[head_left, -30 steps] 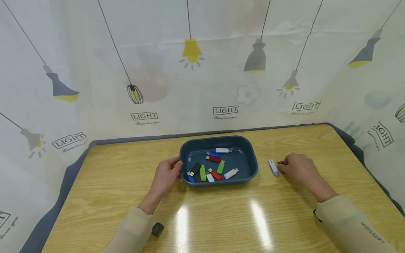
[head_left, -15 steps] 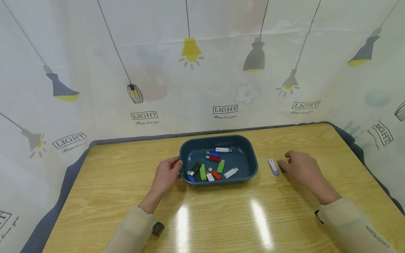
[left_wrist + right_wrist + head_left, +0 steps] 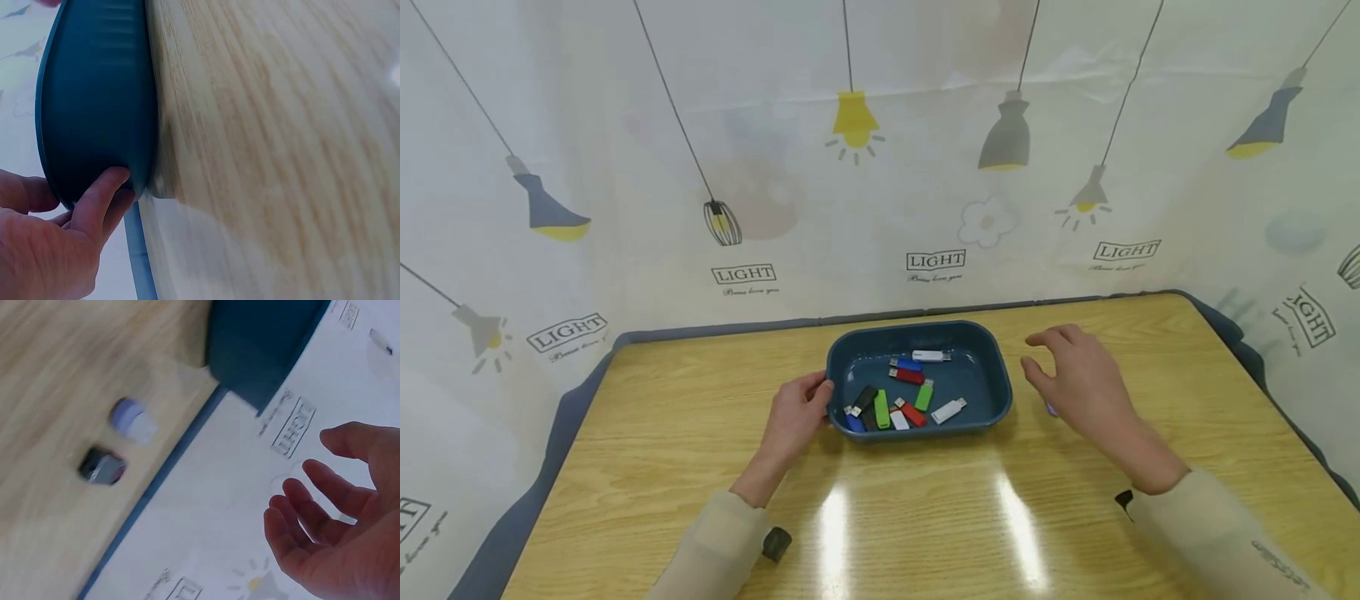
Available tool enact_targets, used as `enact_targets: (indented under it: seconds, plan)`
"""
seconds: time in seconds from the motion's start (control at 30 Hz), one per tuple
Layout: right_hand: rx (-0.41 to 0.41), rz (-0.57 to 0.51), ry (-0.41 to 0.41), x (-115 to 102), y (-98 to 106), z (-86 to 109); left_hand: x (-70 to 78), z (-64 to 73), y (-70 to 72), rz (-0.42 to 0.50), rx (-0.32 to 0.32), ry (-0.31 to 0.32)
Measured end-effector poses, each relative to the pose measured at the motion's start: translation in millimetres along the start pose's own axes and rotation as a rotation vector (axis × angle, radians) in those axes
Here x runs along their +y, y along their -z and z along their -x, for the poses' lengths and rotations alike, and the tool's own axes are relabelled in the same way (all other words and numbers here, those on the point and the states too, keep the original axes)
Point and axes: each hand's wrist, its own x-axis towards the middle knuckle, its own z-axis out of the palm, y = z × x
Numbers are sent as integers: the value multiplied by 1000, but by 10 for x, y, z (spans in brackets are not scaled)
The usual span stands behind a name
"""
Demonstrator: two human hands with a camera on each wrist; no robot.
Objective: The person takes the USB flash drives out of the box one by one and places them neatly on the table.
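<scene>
So from my end, the left hand (image 3: 797, 410) has the dark blue plastic tray (image 3: 964, 387) pinched at its left end, thumb over the rim and fingers bent against the outer wall. The right hand (image 3: 1086, 379) is up over the wooden table (image 3: 925, 517) just beside the tray's other end, holding nothing: fingers loosely curved, thumb well apart from the index finger.

Most of the USB sticks are lying in the tray, bunched towards the left: green (image 3: 882, 409), black (image 3: 865, 398), red (image 3: 912, 412) and blue (image 3: 853, 422) ones down there, a white one (image 3: 948, 410) near the front edge, another white one (image 3: 930, 356) further back. My right wrist cam has two more out on the table, a purple-and-white stick (image 3: 132, 420) and a dark stick (image 3: 102, 465) next to it, both pretty blurry. Behind it all hangs a lamp-print curtain (image 3: 805, 208).
</scene>
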Motion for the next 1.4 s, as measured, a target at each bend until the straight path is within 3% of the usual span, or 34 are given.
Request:
enact_targets:
  seconds: [0.2, 0.43, 0.6, 1.03, 1.23, 1.4]
  plan:
    - [-88, 0, 46, -294, -84, -117, 17, 0, 1, -3, 12, 0]
    - [-249, 47, 72, -530, -262, -245, 2, -7, -1, 5, 16, -4]
    - [-331, 93, 88, -594, -435, -264, -7, -12, -1, 0, 17, -1]
    - [-628, 78, -11, -662, -624, -424, -6, -14, 6, -12, 12, -3]
    - [-680, 64, -1, -643, -676, -432, -9, -13, 4, -11, 10, -9]
    - [-673, 86, 3, -638, -721, -447, -10, -13, 7, -14, 13, -6]
